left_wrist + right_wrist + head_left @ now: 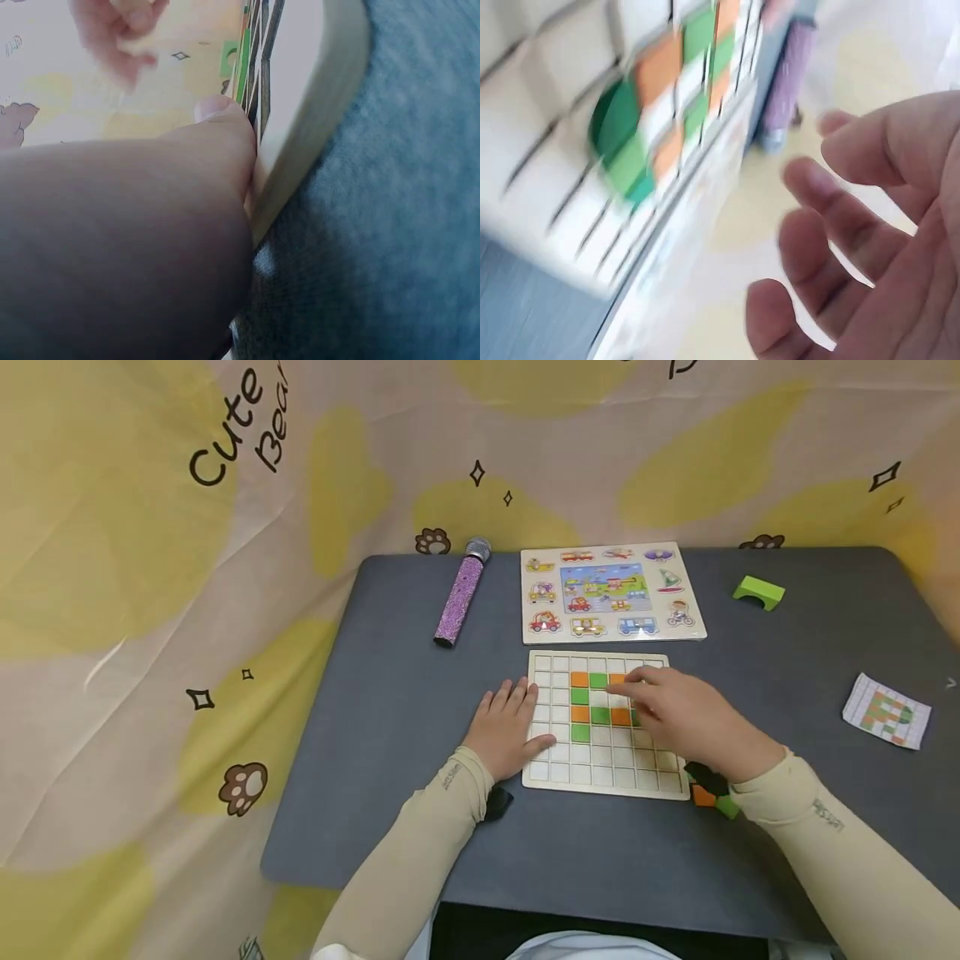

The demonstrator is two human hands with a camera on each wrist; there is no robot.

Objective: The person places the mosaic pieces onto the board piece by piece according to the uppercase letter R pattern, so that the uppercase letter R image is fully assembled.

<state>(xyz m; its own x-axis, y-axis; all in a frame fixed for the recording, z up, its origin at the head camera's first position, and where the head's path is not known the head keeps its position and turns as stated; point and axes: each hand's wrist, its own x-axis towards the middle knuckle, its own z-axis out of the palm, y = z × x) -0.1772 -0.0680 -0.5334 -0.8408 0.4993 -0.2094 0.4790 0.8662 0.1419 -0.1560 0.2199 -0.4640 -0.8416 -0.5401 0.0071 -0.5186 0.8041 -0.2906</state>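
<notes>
A white grid board (558, 772) with a pale wooden rim lies on the table, orange tiles (579, 680) and green tiles (580, 732) filling some of its squares. My left hand (504, 731) rests at the board's left edge, fingers extended and thumb lying over the rim. Over the right half of the board hovers my right hand (686, 714), covering some squares in the head view. Its fingers (810, 247) are loosely bent in the right wrist view, with nothing between them. Dark green tiles with a rounded outline (616, 120) sit beside the orange and green ones there.
Loose orange (703, 796) and green tiles (727, 807) lie by the board's lower right corner, partly under my right wrist. Behind the board are a picture puzzle (542, 578) and a purple microphone (459, 602). At right are a green arch block (759, 589) and a pattern card (888, 710).
</notes>
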